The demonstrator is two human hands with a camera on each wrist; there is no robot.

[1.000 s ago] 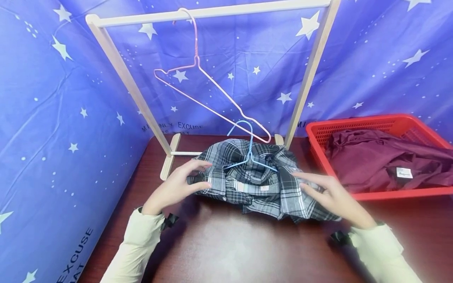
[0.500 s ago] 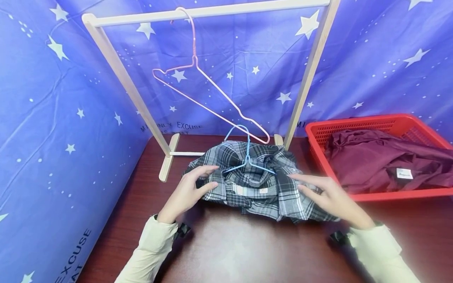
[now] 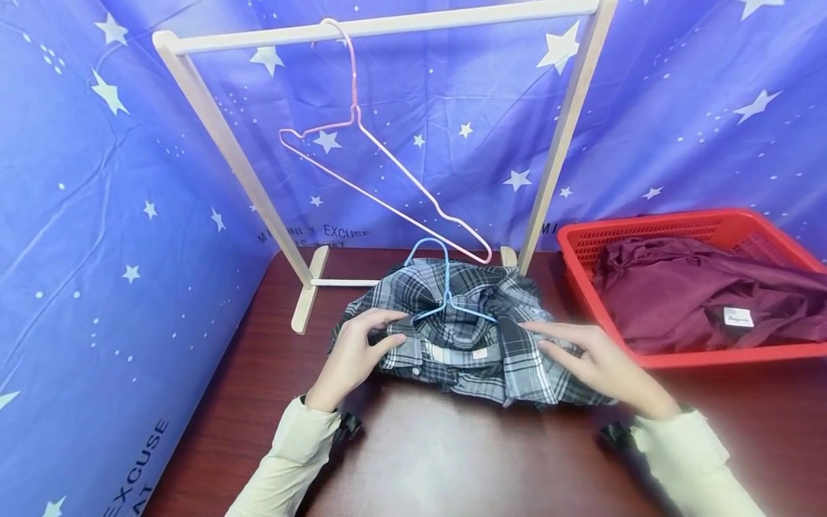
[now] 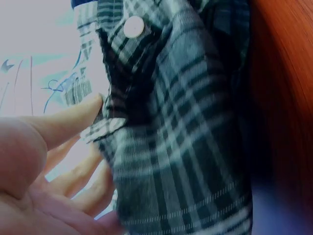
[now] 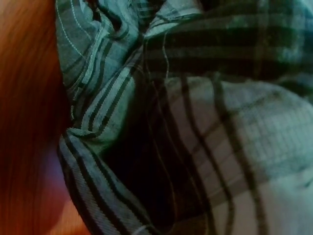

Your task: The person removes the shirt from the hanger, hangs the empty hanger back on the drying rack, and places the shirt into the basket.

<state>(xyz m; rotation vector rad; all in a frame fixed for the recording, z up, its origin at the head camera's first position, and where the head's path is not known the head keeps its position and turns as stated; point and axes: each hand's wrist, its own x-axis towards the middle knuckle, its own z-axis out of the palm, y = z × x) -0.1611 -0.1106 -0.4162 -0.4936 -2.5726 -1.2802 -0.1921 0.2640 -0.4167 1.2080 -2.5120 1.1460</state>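
Observation:
A grey and black plaid shirt [image 3: 526,370] lies bunched on the table in the head view, its collar opening facing up. Out of that opening rises the hook and neck of a blue hanger [image 3: 447,280]; the ends of its arms are hidden in the cloth. My left hand [image 3: 349,359] grips the shirt's left side between thumb and fingers. In the left wrist view its thumb [image 4: 73,117] lies against the cloth edge near a white button [image 4: 134,27]. On the opposite side, my right hand [image 3: 597,355] holds the shirt's right front; only plaid cloth [image 5: 234,147] fills the right wrist view.
Behind the shirt stands a wooden rack [image 3: 420,23], a pink hanger [image 3: 420,188] hooked on its bar. A red basket [image 3: 730,356] at the right holds a maroon garment [image 3: 678,294]. Blue star-patterned cloth [image 3: 129,309] covers the back and left side.
My left hand has moved right and slightly down along the shirt's side. The blue hanger has shifted left and lower, its hook sinking nearer the collar. My right hand has shifted slightly left.

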